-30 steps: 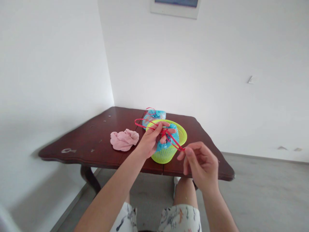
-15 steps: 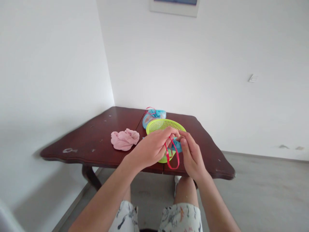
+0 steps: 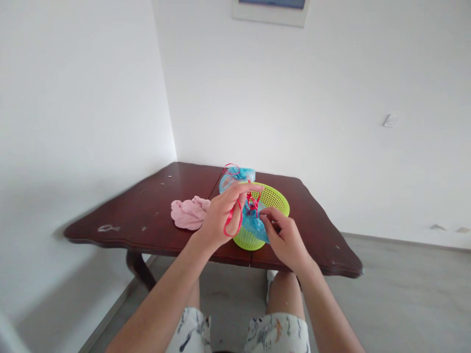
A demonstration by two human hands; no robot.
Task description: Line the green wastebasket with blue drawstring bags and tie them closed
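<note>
A blue plastic bag [image 3: 253, 223] with a red drawstring [image 3: 253, 203] is held over a lime-green plastic basket [image 3: 277, 198] on the table. The drawstring runs up to my left hand [image 3: 224, 211], which grips it, and a loop of it hangs by the palm. Some of the left fingers are hidden behind the hand. With thumb and fingers pinched, my right hand [image 3: 285, 238] holds the bag's right side. Behind the basket sits a second blue plastic bag [image 3: 246, 173], its red string on top. Crumpled pink cloth [image 3: 187, 214] lies left of my left hand.
The dark wooden table [image 3: 136, 206] has a wavy edge and stands close to white walls. Light marks dot its left side. My knees are under its front edge. A framed picture [image 3: 270, 14] hangs on the far wall, with a switch [image 3: 390, 120] farther right.
My hands have moved apart, the right one lower. The drawstring now stretches up from the bag to my left hand, and more of the bag and basket shows between the hands.
</note>
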